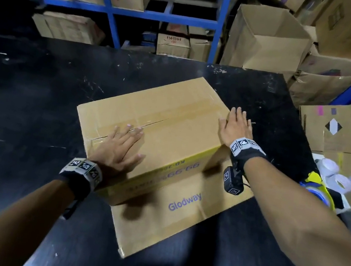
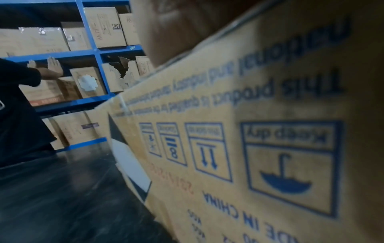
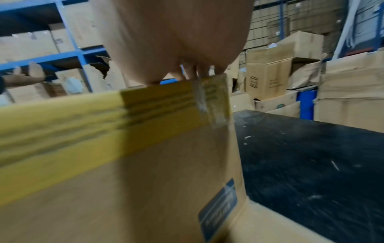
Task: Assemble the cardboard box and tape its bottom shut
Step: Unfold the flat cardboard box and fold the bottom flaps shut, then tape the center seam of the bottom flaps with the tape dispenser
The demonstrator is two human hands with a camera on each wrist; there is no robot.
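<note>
A brown cardboard box (image 1: 179, 143) stands upside down on the black table (image 1: 35, 96), its closed bottom flaps facing up. Clear tape (image 1: 187, 111) runs along the centre seam. My left hand (image 1: 125, 140) lies flat on the near-left end of that seam, fingers straight. My right hand (image 1: 234, 124) presses flat on the box's right edge, fingers spread. In the right wrist view the tape end (image 3: 218, 102) folds down over the box (image 3: 145, 172) side below my palm (image 3: 172, 41). The left wrist view shows the printed box (image 2: 249, 131) side under my palm (image 2: 176, 24). An open flap (image 1: 177, 222) spreads toward me.
A blue and yellow tape dispenser (image 1: 316, 193) and white tape rolls (image 1: 332, 170) sit at the table's right edge. Blue shelving (image 1: 112, 9) with cartons stands behind, and loose boxes (image 1: 268, 39) pile up at the right. Another person's hand (image 2: 54, 67) reaches toward the shelves at far left.
</note>
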